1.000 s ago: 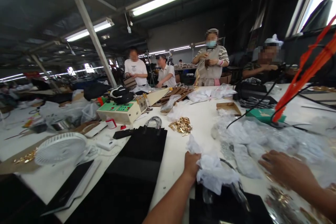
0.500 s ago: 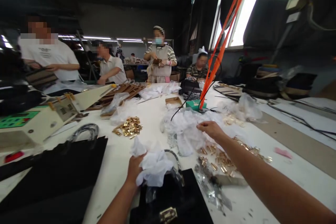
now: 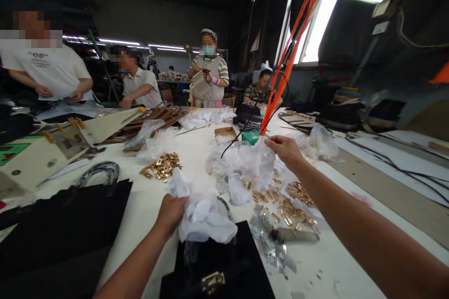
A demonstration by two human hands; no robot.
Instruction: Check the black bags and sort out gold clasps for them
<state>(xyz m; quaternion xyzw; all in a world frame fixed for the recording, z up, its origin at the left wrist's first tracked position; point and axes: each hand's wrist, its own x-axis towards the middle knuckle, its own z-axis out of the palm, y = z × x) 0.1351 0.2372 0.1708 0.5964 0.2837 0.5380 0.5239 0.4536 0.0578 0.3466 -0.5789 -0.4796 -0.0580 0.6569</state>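
Note:
My left hand [image 3: 171,211] is closed round a bunch of crumpled white tissue paper [image 3: 206,218], held over a black handbag [image 3: 219,266] with a gold clasp [image 3: 213,282]. The bag's handle [image 3: 224,205] shows partly behind the paper. Farther off, my right hand [image 3: 285,149] pinches the top edge of a thin white sheet [image 3: 261,156], raised from a heap of similar white wrapping. Gold metal fittings [image 3: 298,210] lie scattered just below that heap. Beside them are clear plastic scraps [image 3: 271,238] and a greyish rod-like piece [image 3: 298,235].
At left lie a second black bag [image 3: 66,233] and a cream machine [image 3: 45,156]. A pile of gold clasps [image 3: 163,166] sits mid-table. Orange strips [image 3: 280,79] hang down near a green box [image 3: 249,138]. Several co-workers stand or sit across the table [image 3: 140,224].
My right hand has lifted the edge of the white sheet up from the heap. My left hand still grips its paper over the bag. The view has shifted slightly right.

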